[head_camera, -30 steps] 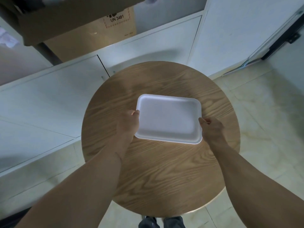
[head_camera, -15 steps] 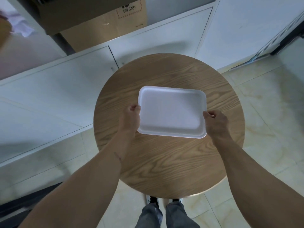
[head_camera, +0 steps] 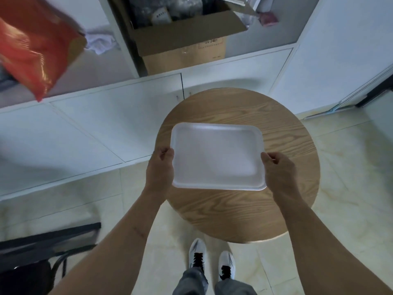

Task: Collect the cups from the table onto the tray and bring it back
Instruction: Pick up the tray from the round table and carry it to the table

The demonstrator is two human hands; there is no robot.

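A white rectangular foam tray (head_camera: 217, 155) is held level over a round wooden table (head_camera: 282, 133). The tray is bare inside. My left hand (head_camera: 160, 168) grips the tray's left edge, thumb on the rim. On the right edge, my right hand (head_camera: 278, 170) grips the same way. No cups are in view on the tray or on the table.
White low cabinets (head_camera: 85, 124) run behind and left of the table. An open cardboard box (head_camera: 182, 37) sits on the shelf above, with a red bag (head_camera: 32, 47) at upper left. A dark chair (head_camera: 42, 248) stands at lower left. My feet (head_camera: 210, 258) are on the tiled floor.
The tray has come up and toward me with both hands on it. The view has drawn back from the table, so my feet, the chair and the shelf now show.
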